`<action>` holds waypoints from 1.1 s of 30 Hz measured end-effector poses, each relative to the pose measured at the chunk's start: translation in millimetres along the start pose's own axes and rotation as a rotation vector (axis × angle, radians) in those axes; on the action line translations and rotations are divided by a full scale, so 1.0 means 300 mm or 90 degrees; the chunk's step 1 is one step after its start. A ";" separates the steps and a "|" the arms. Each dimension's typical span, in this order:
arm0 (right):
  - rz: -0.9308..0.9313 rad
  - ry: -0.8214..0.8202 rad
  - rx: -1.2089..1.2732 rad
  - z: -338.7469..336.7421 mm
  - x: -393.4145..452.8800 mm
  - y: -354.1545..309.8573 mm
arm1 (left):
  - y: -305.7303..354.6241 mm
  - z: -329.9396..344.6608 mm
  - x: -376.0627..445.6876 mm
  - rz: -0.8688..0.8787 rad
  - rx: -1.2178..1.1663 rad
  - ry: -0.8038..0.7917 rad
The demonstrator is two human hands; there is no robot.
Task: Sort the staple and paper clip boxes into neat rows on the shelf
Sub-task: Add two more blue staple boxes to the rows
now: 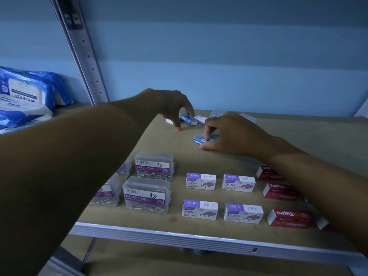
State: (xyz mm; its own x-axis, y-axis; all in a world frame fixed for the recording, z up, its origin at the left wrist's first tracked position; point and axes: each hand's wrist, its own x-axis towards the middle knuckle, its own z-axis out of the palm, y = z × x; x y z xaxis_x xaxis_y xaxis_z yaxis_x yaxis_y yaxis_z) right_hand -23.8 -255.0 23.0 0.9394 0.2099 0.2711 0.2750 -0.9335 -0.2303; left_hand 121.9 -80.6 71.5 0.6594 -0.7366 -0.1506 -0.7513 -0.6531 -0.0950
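Right hand point(229, 134) pinches a blue box point(201, 140), long axis 10-to-4 o'clock; left hand point(175, 108), fingers curled down, touches another blue box point(186, 118) at 11.

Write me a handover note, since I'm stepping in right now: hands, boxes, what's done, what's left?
Left hand: on a blue staples box at the shelf back.
Right hand: pinching another blue box mid-shelf.
Done: front rows of clear paper clip boxes, purple staples boxes and red staples boxes.
Left: line up the blue boxes and the loose boxes at the back.
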 end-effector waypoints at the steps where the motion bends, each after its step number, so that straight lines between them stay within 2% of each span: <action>1: 0.002 0.000 0.005 -0.001 0.002 -0.003 | -0.005 0.006 0.006 0.011 0.000 0.012; 7: 0.025 -0.017 0.030 0.001 0.000 -0.010 | 0.004 0.026 0.018 0.054 0.047 0.065; 14: 0.071 0.014 0.103 -0.008 -0.026 -0.021 | 0.027 0.028 -0.030 0.072 0.073 0.112; 20: 0.156 0.089 0.204 -0.065 -0.106 -0.040 | 0.090 0.035 -0.138 0.026 -0.080 0.216; 25: 0.241 0.082 0.238 -0.108 -0.182 -0.048 | 0.185 0.035 -0.277 -0.051 -0.244 0.335; 33: 0.253 0.036 0.211 -0.160 -0.231 -0.069 | 0.288 0.047 -0.421 -0.087 -0.202 0.303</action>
State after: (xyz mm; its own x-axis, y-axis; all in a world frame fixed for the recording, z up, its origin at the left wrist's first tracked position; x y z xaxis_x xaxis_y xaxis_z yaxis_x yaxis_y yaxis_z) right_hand -104.4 -264.3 53.8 0.9744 -0.1673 0.1502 -0.0427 -0.7936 -0.6070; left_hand -26.6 -41.6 68.4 0.7446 -0.5925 0.3076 -0.6621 -0.7142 0.2270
